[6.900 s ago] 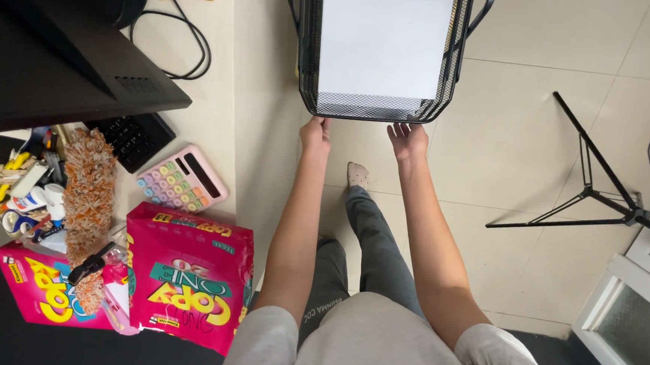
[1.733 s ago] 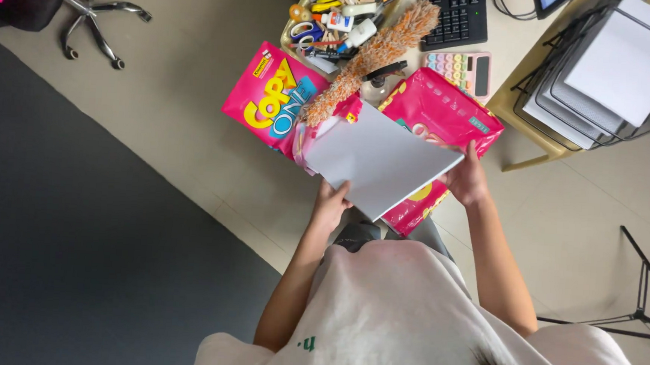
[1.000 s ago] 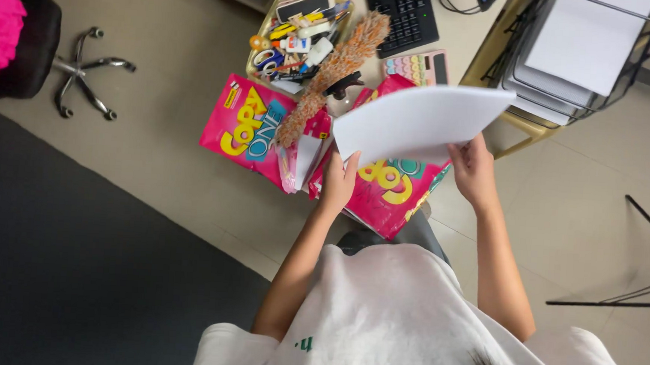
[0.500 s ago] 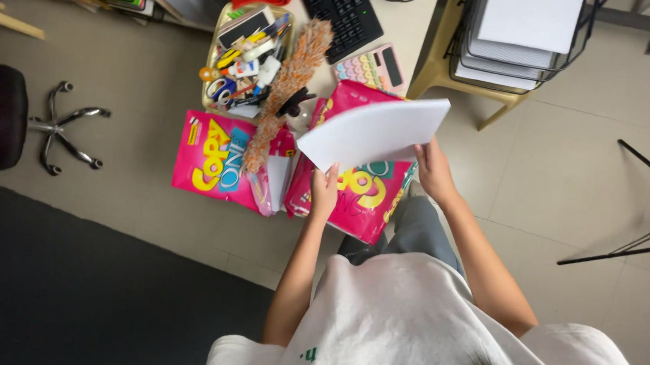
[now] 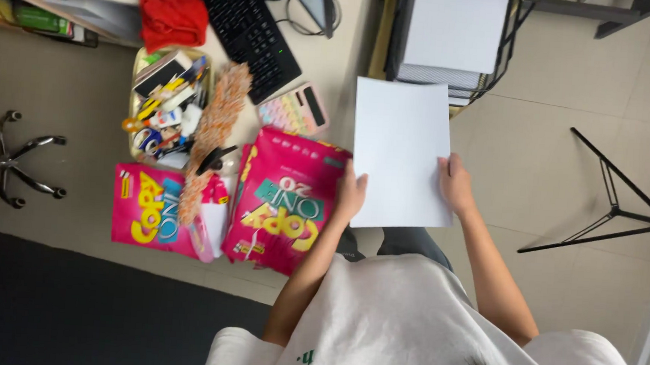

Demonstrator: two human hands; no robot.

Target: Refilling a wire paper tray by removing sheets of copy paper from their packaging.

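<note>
A white stack of paper (image 5: pixel 400 149) is held flat in front of me, gripped on both sides. My left hand (image 5: pixel 351 195) holds its lower left edge, and my right hand (image 5: pixel 456 184) holds its lower right edge. The far end of the stack reaches the front of a black wire mesh tray (image 5: pixel 400 29) that has white paper (image 5: pixel 455 25) lying in it. Two pink paper ream packages sit to the left: a closed one (image 5: pixel 285 199) beside my left hand and an opened one (image 5: pixel 152 209) farther left.
On the desk lie a pink calculator (image 5: pixel 293 110), a black keyboard (image 5: pixel 246 27), an orange duster (image 5: pixel 211 136), a tray of stationery (image 5: pixel 160 105) and a red cloth (image 5: pixel 173 15). A black tripod stand (image 5: pixel 609 207) is on the tiled floor at right; chair-base casters (image 5: pixel 18 160) at left.
The paper stack has swung from above the pink packages to the right, toward the wire tray, and now lies flat. Both hands kept their grip.
</note>
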